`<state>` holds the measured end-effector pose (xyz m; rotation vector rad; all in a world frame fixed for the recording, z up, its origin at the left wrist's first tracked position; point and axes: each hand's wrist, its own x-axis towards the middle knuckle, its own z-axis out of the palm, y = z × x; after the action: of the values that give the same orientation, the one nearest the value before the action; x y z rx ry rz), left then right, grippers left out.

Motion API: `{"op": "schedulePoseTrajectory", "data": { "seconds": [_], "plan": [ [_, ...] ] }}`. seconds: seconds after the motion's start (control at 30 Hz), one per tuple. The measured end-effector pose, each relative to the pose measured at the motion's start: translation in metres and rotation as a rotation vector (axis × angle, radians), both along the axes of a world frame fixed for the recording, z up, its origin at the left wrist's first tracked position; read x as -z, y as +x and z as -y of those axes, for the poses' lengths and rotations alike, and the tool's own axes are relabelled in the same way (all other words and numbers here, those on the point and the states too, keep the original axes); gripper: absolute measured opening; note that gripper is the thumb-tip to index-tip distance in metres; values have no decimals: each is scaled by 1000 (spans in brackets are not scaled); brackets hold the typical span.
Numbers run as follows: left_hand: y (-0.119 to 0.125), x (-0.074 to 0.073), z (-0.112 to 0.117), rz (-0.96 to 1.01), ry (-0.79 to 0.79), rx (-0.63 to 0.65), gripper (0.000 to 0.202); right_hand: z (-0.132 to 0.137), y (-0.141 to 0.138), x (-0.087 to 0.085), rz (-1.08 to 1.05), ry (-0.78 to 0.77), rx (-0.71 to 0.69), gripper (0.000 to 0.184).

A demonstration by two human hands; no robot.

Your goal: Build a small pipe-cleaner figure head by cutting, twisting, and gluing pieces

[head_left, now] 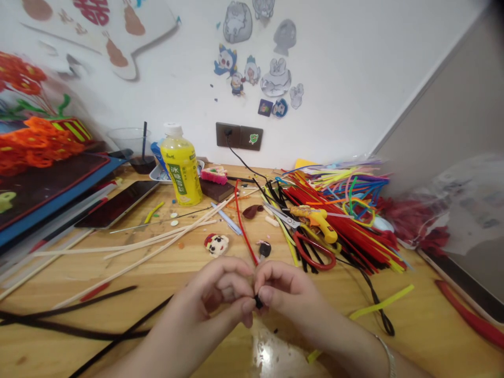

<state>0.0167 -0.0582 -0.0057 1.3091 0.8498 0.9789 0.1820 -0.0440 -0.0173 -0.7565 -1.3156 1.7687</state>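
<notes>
1. Small black piece, too small to identify, pinched between both hands, low over the wooden worktop.
2. Left hand: left fingers curled and closed, gripping the piece from its left side.
3. Right hand: right fingers curled and closed, gripping the same piece from the right, with the two hands touching at the fingertips. Silver bangle around the right wrist.
4. Just ahead of the hands: small dark rounded bit, a red pipe cleaner and a white, black and red clay figure.
5. Ahead and to the right: red-handled scissors, a yellow-handled tool and a large heap of multicoloured pipe cleaners.
6. To the left: long pale wooden sticks and black pipe cleaners, the latter near the left forearm.
7. Farther back: yellow drink bottle, dark tablet and wall socket beneath cartoon stickers.
</notes>
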Motion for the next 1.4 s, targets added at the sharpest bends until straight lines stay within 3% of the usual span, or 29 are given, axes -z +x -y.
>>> {"op": "schedulePoseTrajectory", "data": {
  "seconds": [0.77,1.07,1.2,1.33,1.4],
  "plan": [
    [0,10,-4,-62,92,-17,19,4,1,1,84,118,133,16],
    [-2,15,-9,-168,186,-23,21,-9,9,-11,-391,-188,176,13],
    [-4,23,-14,-183,203,-19,21,-32,46,-24,-484,-168,371,6],
    [-5,27,-17,-172,208,-16,19,-59,102,-35,-576,75,712,9],
    [-4,28,-17,-174,226,-20,19,-64,113,-35,-523,228,822,9]
  ]
}}
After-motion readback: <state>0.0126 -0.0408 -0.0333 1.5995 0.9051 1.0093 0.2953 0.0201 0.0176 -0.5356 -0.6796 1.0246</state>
